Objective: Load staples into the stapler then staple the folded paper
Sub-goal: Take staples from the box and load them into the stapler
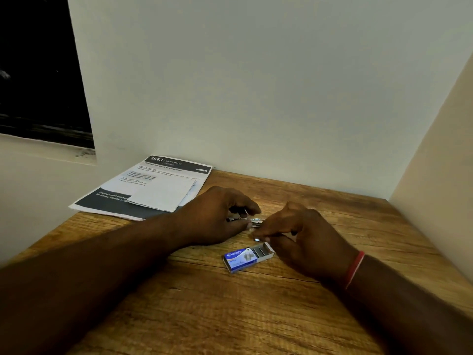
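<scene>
My left hand (217,216) grips a small metal stapler (252,221) on the wooden table, with most of the stapler hidden under my fingers. My right hand (299,234) pinches a short strip of staples (256,239) at its fingertips, just right of the stapler's front end. A blue staple box (242,258) lies open in front of both hands, its tray slid out to the right with more staples inside. The folded white paper (161,193) rests at the back left, on top of a printed sheet.
The printed sheet (176,166) with a dark header lies against the back wall. The wooden table (230,316) sits in a corner, with walls behind and on the right. A dark window (38,73) is at upper left. A red band is on my right wrist.
</scene>
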{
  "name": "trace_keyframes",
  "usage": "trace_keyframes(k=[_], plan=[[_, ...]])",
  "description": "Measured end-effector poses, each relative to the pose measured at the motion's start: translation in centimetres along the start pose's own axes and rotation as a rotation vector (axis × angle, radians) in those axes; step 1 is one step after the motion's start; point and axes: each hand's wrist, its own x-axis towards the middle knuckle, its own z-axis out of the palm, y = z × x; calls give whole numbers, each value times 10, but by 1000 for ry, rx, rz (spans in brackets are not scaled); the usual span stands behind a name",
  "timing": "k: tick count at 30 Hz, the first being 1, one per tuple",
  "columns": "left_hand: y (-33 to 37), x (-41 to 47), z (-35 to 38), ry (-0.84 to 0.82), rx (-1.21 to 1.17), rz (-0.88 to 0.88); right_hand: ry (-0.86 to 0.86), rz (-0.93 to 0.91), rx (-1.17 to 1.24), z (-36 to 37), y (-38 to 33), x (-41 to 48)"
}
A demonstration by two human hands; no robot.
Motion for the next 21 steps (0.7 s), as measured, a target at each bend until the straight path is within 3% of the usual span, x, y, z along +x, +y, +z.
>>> trace_keyframes(k=[3, 7, 9, 15, 21], plan=[[4, -2, -11, 54, 32, 4, -49, -122, -63, 4, 6, 0], [11, -6, -33, 36, 19, 35, -75, -72, -100, 1, 7, 4], [21, -10, -43, -41, -5, 32, -75, -38, -78, -2, 7, 4], [39, -19, -52, -473, -25, -149, -92, 18, -78, -5, 10, 3], [44, -19, -51, -511, 91, -150, -118, 18, -136, -10, 9, 3]])
